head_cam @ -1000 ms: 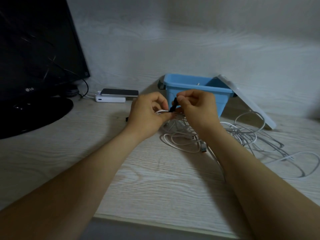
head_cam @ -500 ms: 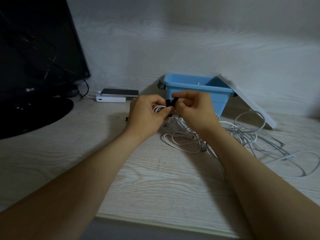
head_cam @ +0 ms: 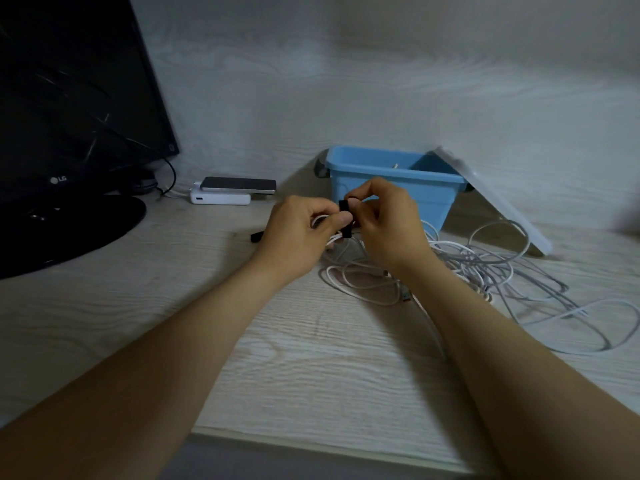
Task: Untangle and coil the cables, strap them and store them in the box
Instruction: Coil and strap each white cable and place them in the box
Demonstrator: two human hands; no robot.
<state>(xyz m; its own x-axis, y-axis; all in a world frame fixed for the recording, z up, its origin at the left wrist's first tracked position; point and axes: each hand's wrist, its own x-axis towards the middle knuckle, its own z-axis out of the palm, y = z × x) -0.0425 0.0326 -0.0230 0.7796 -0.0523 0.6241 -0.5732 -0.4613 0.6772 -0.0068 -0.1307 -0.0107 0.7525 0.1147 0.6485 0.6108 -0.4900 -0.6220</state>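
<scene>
My left hand (head_cam: 298, 233) grips a small coil of white cable (head_cam: 320, 221), most of it hidden inside the fingers. My right hand (head_cam: 388, 226) pinches a black strap (head_cam: 345, 216) that wraps around that coil between the two hands. Both hands are held just above the desk, in front of the open blue box (head_cam: 394, 178). A tangle of white and grey cables (head_cam: 485, 268) lies on the desk under and to the right of my right hand.
The box's translucent lid (head_cam: 491, 199) leans against its right side. Another black strap (head_cam: 256, 235) lies left of my left hand. A phone (head_cam: 239, 185) rests on a white power bank (head_cam: 220, 199). A black monitor (head_cam: 69, 98) with its round base (head_cam: 69, 230) fills the left.
The black strap has been wound from a loose upright end to a band around the coil. Both hands stayed in nearly the same place.
</scene>
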